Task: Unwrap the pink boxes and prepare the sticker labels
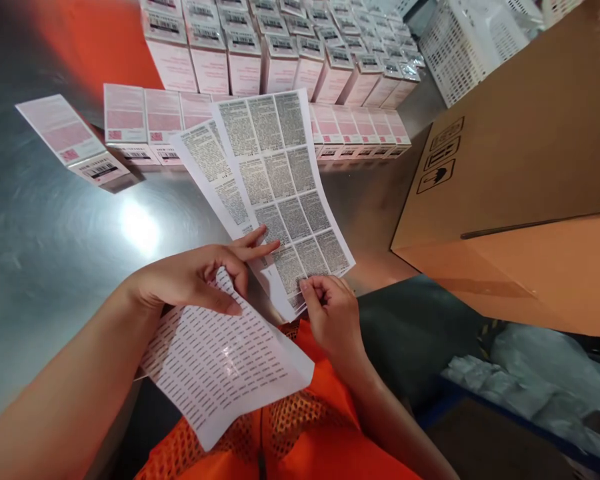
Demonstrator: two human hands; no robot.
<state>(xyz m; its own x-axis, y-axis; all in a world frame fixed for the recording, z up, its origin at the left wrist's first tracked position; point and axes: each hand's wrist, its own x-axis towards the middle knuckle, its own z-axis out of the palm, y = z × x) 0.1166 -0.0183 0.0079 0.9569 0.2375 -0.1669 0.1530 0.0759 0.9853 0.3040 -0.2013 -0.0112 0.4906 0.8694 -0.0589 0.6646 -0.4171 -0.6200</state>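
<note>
A sheet of small printed labels (230, 363) is pinched between the thumb and fingers of my left hand (205, 277), hanging over my lap. Two fingers of that hand reach forward onto larger sheets. My right hand (335, 310) grips the near corner of a label sheet (293, 173) printed with dense text blocks in a grid. Under its left side lies another sheet of text labels (210, 163), partly covered. Beyond the sheets stands a row of small pink-and-white boxes (125, 120), partly hidden by the paper. One tilted box (75, 143) sits apart at the left.
Behind the row, many upright boxes with barcodes (280, 63) stand packed together on the metal table (180, 207). A large cardboard carton (510, 153) is at the right, with a white perforated basket (467, 47) behind it. Plastic-wrapped items (540, 380) lie low at the right.
</note>
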